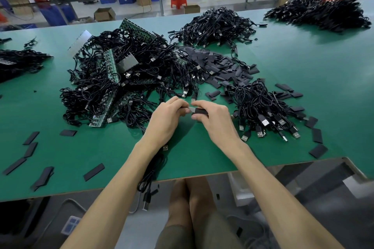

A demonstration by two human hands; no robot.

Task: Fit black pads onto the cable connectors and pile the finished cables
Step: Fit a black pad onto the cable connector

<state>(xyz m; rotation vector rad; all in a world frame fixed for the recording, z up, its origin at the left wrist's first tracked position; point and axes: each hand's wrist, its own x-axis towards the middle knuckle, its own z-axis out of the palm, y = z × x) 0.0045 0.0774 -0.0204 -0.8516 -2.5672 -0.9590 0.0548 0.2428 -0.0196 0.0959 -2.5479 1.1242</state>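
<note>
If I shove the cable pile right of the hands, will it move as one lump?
Probably as one: the cable pile is thin looped wires tangled together, so it should drag floppily. The USB plugs fanned out at its near edge may trail or snag. It would likely sweep the loose black pads beside it along.

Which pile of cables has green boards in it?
The biggest pile, beyond the left hand; green boards poke out, the other piles show no green.

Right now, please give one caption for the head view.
The left hand and right hand fit a black pad onto a cable connector over the green table.
</note>
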